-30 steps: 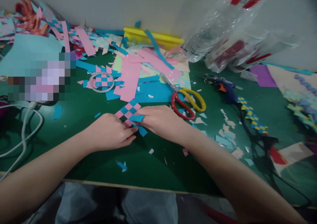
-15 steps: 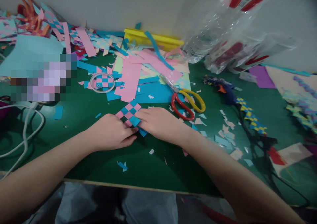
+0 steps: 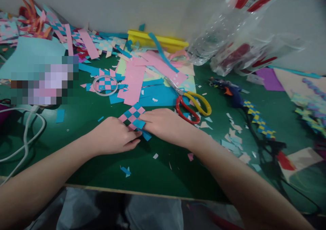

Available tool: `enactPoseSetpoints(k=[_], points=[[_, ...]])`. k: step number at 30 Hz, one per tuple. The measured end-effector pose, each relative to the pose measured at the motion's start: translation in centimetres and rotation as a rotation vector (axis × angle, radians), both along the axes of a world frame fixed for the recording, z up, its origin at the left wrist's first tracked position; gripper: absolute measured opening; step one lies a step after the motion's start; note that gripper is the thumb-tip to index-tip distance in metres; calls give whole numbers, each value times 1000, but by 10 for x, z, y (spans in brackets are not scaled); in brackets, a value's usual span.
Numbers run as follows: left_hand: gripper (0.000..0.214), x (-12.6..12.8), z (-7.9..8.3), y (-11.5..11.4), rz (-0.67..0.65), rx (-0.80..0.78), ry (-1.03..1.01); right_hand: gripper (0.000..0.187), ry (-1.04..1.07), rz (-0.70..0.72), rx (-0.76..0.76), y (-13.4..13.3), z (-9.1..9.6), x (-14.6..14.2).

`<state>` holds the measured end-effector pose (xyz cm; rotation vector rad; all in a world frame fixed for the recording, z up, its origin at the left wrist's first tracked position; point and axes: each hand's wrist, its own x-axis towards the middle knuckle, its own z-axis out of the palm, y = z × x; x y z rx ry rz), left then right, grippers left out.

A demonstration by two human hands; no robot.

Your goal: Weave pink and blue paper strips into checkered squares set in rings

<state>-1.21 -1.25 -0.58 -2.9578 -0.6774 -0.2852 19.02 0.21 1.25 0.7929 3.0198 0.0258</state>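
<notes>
A small woven piece of pink and blue paper strips lies checkered between my hands, low over the green table. My left hand is closed on its left and lower side, the fingers curled inward. From the right, my right hand pinches its right edge, where a blue strip end sticks out below. The fingertips of both hands nearly meet, and part of the paper is hidden under them. Just beyond my right hand rest scissors with one red and one yellow handle.
Behind my hands lie pink strips, blue paper and a clear tape roll. A yellow tray and plastic-wrapped cups stand along the wall. Paper scraps litter the right side; a white cable runs at left.
My right hand and forearm have shifted very slightly upward. The woven paper and my left hand stay almost where they were.
</notes>
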Motion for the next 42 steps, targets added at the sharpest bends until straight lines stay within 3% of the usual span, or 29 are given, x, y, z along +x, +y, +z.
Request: enactPoseSetpoints(k=[14, 23, 33, 42], points=[[35, 1, -1, 0, -3, 39, 13, 32, -4, 160, 237, -9, 1, -3], [29, 0, -1, 2, -7, -15, 5, 21, -121, 10, 22, -3, -2, -5], [30, 0, 0, 1, 7, -29, 18, 23, 4, -113, -175, 4, -4, -1], [31, 0, 0, 1, 12, -28, 28, 22, 2, -154, -260, 5, -1, -5]])
